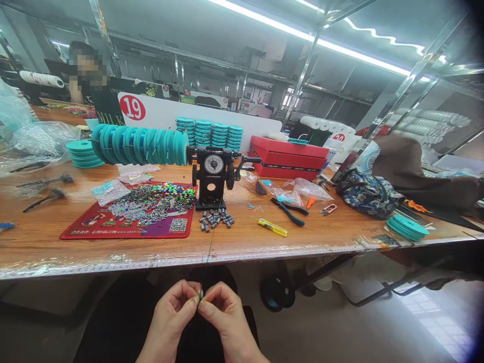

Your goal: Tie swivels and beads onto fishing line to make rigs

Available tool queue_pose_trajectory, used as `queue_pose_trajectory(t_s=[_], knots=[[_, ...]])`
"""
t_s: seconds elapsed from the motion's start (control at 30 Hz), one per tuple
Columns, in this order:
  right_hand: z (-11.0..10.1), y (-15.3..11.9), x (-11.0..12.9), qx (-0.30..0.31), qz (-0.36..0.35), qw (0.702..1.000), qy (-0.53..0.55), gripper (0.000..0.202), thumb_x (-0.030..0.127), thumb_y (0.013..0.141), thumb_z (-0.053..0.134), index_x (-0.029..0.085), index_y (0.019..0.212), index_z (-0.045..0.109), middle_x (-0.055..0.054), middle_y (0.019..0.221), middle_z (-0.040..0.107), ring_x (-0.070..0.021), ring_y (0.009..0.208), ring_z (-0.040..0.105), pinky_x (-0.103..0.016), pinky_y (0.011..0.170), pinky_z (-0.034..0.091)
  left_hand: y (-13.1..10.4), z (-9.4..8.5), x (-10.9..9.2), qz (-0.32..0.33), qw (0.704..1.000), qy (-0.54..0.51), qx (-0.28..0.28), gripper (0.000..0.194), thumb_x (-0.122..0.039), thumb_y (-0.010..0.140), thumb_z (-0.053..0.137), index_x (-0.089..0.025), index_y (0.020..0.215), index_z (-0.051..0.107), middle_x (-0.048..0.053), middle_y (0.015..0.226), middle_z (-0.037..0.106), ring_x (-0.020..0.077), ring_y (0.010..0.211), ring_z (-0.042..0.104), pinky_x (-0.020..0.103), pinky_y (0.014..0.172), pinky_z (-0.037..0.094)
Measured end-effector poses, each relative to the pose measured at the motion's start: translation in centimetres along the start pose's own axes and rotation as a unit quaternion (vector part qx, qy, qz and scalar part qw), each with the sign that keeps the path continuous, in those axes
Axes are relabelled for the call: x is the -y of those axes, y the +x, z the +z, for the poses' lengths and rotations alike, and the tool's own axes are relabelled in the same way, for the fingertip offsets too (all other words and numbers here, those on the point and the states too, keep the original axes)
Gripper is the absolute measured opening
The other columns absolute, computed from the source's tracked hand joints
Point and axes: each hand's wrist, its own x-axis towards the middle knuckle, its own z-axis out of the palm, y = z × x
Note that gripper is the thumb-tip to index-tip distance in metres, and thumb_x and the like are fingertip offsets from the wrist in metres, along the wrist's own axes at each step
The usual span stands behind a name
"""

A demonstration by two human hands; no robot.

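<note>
My left hand [176,312] and my right hand [223,315] meet in front of the table's edge, thumbs and fingertips pinched together on a thin dark line [209,254]. The line runs up from my fingertips over the edge toward a black winding device [212,181] with a round dial. Teal spools [139,145] sit in a row on the device's shaft, to its left. Small dark grey cylinders [216,220] lie at its base. Whatever small piece may be between my fingertips is too small to make out.
A red mat [128,229] with beads and small metal parts lies left of the device. Rightward are a yellow tube [273,227], pliers [289,210], a red box [289,157] and teal discs [407,228]. A person [88,75] sits behind the divider.
</note>
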Motion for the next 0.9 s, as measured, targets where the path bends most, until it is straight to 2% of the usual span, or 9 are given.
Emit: queue_pose_trajectory(t_s=[0.27,0.43,0.57,0.67,0.77,0.9], knots=[[-0.2,-0.4,-1.5,0.007,-0.025,0.999,-0.019,0.032,0.036,0.063,0.071,0.014,0.061,0.048,0.002,0.062,0.044,-0.0093,0.062,0.037,-0.021,0.062,0.031,-1.0,0.1,0.2,0.019,0.999,0.023,-0.033,0.021,-0.031,0.055,0.069,-0.016,0.051,0.055,0.003,0.071,0.058,0.0182,0.072,0.053,0.024,0.066,0.045],[-0.2,-0.5,-2.2,0.0,-0.007,0.999,-0.034,0.035,0.038,0.059,0.072,0.014,0.059,0.047,0.002,0.06,0.041,-0.0089,0.059,0.034,-0.021,0.059,0.029,-1.7,-0.2,0.9,0.032,0.997,0.046,-0.061,0.018,-0.028,0.056,0.068,-0.016,0.05,0.056,0.003,0.069,0.058,0.0171,0.072,0.054,0.022,0.066,0.046],[-0.4,-0.6,-1.5,0.016,0.041,0.999,-0.028,0.034,0.033,0.054,0.075,0.013,0.06,0.048,0.002,0.058,0.044,-0.0085,0.057,0.035,-0.021,0.057,0.029,-2.0,-0.5,1.4,0.04,0.995,0.062,-0.072,0.017,-0.028,0.059,0.065,-0.016,0.052,0.055,0.003,0.071,0.058,0.0161,0.073,0.055,0.021,0.066,0.047],[-0.5,-0.7,-0.5,0.028,0.056,0.998,-0.01,0.024,0.026,0.056,0.071,0.012,0.069,0.056,0.0,0.065,0.05,-0.0102,0.064,0.042,-0.021,0.061,0.033,-1.9,-0.5,1.7,0.044,0.994,0.079,-0.067,0.019,-0.03,0.061,0.064,-0.016,0.052,0.054,0.002,0.071,0.059,0.0154,0.072,0.056,0.02,0.066,0.047],[-0.1,-0.4,0.1,0.012,0.044,0.999,-0.027,0.02,0.026,0.061,0.067,0.012,0.072,0.058,-0.002,0.069,0.052,-0.0107,0.066,0.044,-0.021,0.063,0.035,-1.8,-0.6,1.9,0.049,0.992,0.1,-0.057,0.019,-0.031,0.063,0.063,-0.017,0.054,0.053,0.002,0.072,0.06,0.0153,0.073,0.057,0.02,0.067,0.047],[0.6,0.1,-0.2,-0.029,0.06,0.994,-0.085,0.023,0.027,0.058,0.069,0.011,0.065,0.053,0.0,0.062,0.048,-0.0093,0.059,0.04,-0.021,0.056,0.032,-1.7,-0.7,2.0,0.056,0.988,0.133,-0.049,0.017,-0.03,0.063,0.063,-0.017,0.056,0.055,0.003,0.072,0.062,0.0162,0.072,0.058,0.021,0.067,0.047]])
